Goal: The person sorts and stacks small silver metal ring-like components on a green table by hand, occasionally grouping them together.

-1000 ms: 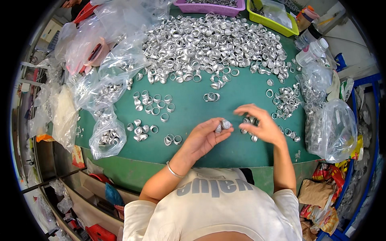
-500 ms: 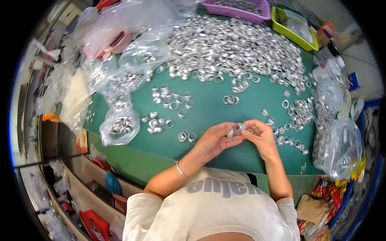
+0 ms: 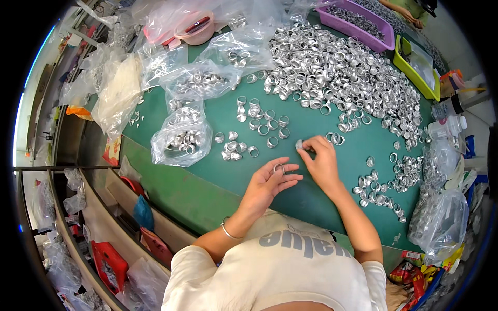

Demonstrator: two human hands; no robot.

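Observation:
My left hand is palm up over the near part of the green table, its thumb and fingers on a silver ring; the other fingers stretch to the right. My right hand, a little farther off, pinches another silver ring between thumb and fingertip. Just beyond its knuckles lie a few rings on the table. Left of my hands are two loose clusters, a nearer one and a farther one. More rings are scattered to the right.
A large heap of rings covers the far table. Behind it stand a purple basket and a yellow-green tray. Clear plastic bags with rings lie left; another bag and a white bottle are right. A co-worker's hand shows far right.
My hands, together over rings before, have parted: the right has moved away from the left with a ring. The whole view has swung, so the table's things appear farther right.

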